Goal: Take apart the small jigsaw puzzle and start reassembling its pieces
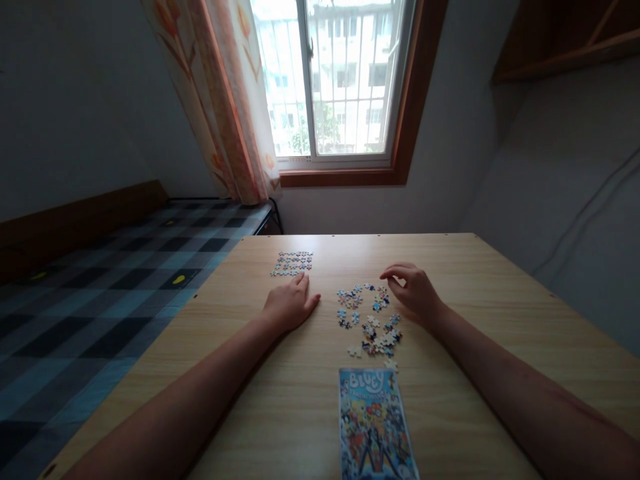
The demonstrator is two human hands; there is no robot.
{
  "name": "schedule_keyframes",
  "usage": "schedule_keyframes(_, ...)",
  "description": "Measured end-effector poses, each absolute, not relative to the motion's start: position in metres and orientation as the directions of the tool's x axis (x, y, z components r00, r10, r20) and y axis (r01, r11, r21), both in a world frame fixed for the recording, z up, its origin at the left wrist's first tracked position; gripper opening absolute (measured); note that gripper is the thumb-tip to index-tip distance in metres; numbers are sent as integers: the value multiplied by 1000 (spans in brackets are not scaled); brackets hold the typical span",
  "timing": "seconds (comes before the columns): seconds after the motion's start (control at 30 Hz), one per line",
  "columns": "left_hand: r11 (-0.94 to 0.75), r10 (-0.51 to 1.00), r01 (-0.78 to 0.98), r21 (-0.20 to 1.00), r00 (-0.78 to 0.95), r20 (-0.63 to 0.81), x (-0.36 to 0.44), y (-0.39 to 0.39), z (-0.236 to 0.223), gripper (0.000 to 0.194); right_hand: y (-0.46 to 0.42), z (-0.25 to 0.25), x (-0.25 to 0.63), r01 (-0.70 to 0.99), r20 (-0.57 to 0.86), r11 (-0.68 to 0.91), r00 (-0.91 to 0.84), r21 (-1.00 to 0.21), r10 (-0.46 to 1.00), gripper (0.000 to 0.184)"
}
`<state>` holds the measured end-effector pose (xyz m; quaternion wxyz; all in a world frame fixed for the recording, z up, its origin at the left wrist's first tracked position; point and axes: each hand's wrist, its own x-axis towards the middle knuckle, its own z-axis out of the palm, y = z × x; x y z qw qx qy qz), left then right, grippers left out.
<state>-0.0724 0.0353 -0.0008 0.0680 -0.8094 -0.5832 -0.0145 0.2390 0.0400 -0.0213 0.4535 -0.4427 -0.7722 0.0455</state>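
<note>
My left hand (293,303) lies flat on the table with its fingers stretched out. Its fingertips reach the near edge of several rows of jigsaw pieces (294,260) laid out at the far left. Over the far right side of a loose pile of jigsaw pieces (383,337), my right hand (414,290) is held with bent fingers, thumb and fingertips close together. Whatever may be between those fingertips is too small to make out. Smaller clusters of pieces (350,298) spread between the two hands. Some loose pieces lie pale side up, others show colours.
A colourful Bluey picture sheet or box (375,427) lies at the near middle of the wooden table (270,413). To the left is a bed with a checked cover (130,300). Behind the table are a window (345,87) and a flowered curtain (225,100).
</note>
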Motion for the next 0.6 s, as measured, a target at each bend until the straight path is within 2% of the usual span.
schedule_keyframes(0.07,-318,938,944,-91,327,112,-73,35,-1,64,34,-11,231,582,589,642,-315,-499,744,20)
schedule_keyframes(0.17,-329,933,941,-83,337,129,-73,34,-2,62,19,4,214,490,394,686,-573,-538,718,18)
schedule_keyframes(0.27,-340,925,938,-67,347,156,-73,33,-2,59,0,16,196,451,257,751,-747,-482,613,16)
schedule_keyframes(0.43,-384,908,923,-25,382,171,-74,31,0,45,-22,28,178,482,79,779,-829,-402,554,13)
schedule_keyframes(0.6,-455,877,890,6,447,179,-77,31,0,31,-27,29,174,531,3,787,-829,-314,560,16)
